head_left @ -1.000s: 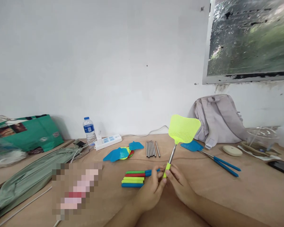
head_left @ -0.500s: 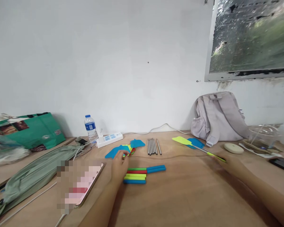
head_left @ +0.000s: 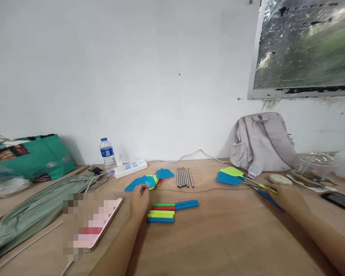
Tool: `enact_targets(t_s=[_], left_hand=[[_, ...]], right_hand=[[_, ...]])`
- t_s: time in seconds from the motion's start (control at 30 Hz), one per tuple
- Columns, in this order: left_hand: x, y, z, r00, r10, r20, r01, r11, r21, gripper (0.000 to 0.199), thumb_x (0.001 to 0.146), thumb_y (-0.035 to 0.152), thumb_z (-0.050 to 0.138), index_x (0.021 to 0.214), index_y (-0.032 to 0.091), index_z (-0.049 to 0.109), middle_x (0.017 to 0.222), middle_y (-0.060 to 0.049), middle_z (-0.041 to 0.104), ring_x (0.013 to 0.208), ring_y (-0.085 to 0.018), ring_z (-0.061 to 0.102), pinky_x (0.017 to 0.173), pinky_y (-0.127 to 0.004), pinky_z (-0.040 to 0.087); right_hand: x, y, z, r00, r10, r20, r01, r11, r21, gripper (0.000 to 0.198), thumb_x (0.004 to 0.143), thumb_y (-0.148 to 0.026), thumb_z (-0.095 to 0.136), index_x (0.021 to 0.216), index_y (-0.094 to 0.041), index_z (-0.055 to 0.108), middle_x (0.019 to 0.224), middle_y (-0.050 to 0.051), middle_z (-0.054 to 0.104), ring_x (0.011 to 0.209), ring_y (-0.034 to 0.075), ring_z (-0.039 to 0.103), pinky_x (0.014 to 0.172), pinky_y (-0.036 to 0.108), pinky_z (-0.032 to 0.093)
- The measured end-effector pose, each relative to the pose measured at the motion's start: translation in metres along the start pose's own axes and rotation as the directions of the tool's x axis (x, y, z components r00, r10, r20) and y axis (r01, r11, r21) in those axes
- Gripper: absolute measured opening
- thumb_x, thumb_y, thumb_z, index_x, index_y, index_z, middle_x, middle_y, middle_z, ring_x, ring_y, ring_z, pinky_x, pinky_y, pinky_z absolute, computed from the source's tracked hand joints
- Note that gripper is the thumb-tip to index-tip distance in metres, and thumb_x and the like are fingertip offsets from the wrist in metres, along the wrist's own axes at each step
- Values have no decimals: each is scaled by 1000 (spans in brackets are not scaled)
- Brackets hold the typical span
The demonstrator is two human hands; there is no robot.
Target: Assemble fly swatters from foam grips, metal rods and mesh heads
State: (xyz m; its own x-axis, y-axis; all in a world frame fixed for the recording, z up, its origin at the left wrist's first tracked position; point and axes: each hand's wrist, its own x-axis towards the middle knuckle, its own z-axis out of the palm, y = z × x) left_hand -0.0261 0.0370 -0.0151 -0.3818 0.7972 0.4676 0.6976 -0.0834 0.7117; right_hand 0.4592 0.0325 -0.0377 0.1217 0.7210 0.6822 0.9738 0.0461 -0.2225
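My right hand point(head_left: 287, 198) is closed on the yellow handle of a fly swatter point(head_left: 231, 171) at the right. A blue fly swatter point(head_left: 227, 178) lies beside it, partly overlapped, its blue handle running below my fingers. Left of centre, my left hand point(head_left: 139, 201) has curled fingers at the near edge of loose swatter heads point(head_left: 138, 183) in blue, yellow and red; anything between its fingertips is hidden. Several metal rods point(head_left: 182, 178) lie side by side in the middle. Nearer me are handle tubes point(head_left: 161, 215) in green, red, yellow and blue.
A phone point(head_left: 99, 226) and a green cloth bag point(head_left: 43, 209) lie at the left. A water bottle point(head_left: 107, 153) and power strip point(head_left: 131, 168) stand by the wall. At the right are a backpack point(head_left: 264, 145), a round pale case point(head_left: 279, 179) and a black phone point(head_left: 340, 201).
My right hand has shifted right with the yellow swatter, whose head now lies over the blue one's far edge. The view has turned slightly; my left hand stays by the swatter heads.
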Motion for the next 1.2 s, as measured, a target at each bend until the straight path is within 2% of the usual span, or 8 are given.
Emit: enact_targets(t_s=[0.1,0.2,0.33,0.43,0.53,0.63,0.73,1.2], left_hand=[[0,0,3,1000,18,23,-18,1000,-1,15,72,23,38,71,19,52,81,-3,57,79,-20,54,72,-32,43],[-1,1,5,998,35,50,-36,999,3,13,71,21,39,69,19,53,78,-3,58,80,-20,55,73,-33,43],[-2,1,6,996,54,75,-56,998,16,14,71,21,40,67,20,53,76,-3,57,76,-20,55,69,-32,44],[-1,-1,7,995,61,74,-64,998,29,14,71,22,40,67,20,54,77,-3,57,75,-20,55,68,-33,44],[1,-4,7,996,54,68,-57,998,35,14,71,22,40,68,20,54,77,-3,57,77,-21,55,70,-34,43],[1,-6,8,997,37,72,-39,999,29,15,71,23,39,68,20,54,77,-4,57,77,-21,55,70,-34,44],[0,-5,8,997,21,72,-23,1000,20,15,70,25,40,67,20,54,77,-4,58,77,-22,55,69,-34,44],[4,-9,11,998,-20,52,20,1000,0,14,68,24,41,67,19,54,76,-4,59,78,-22,56,70,-35,45]], right_hand=[[4,-7,2,990,-143,12,144,984,-102,24,80,-30,44,86,-20,65,85,14,62,81,27,55,72,42,40],[-3,-38,7,923,-376,79,380,923,-52,21,74,-25,48,88,-22,64,89,9,62,87,26,54,80,41,38],[-10,-77,15,863,-483,149,484,874,34,23,72,-19,48,90,-21,62,96,9,61,92,25,53,82,38,38],[-1,-67,18,906,-405,123,409,913,-11,27,70,-19,48,94,-19,60,99,12,60,95,27,53,82,38,38],[13,-23,20,971,-219,91,225,973,-58,23,72,-23,45,90,-19,60,90,11,63,85,27,57,75,38,41],[20,25,23,978,-157,137,163,986,-33,24,75,-23,41,85,-20,63,88,11,64,81,26,59,73,36,42],[19,53,27,969,-110,220,119,993,-28,30,73,-28,46,97,-22,63,90,11,65,78,27,61,68,36,44],[19,52,26,944,-68,322,88,995,-45,37,78,-29,39,109,-24,58,96,11,65,79,28,62,67,37,45]])
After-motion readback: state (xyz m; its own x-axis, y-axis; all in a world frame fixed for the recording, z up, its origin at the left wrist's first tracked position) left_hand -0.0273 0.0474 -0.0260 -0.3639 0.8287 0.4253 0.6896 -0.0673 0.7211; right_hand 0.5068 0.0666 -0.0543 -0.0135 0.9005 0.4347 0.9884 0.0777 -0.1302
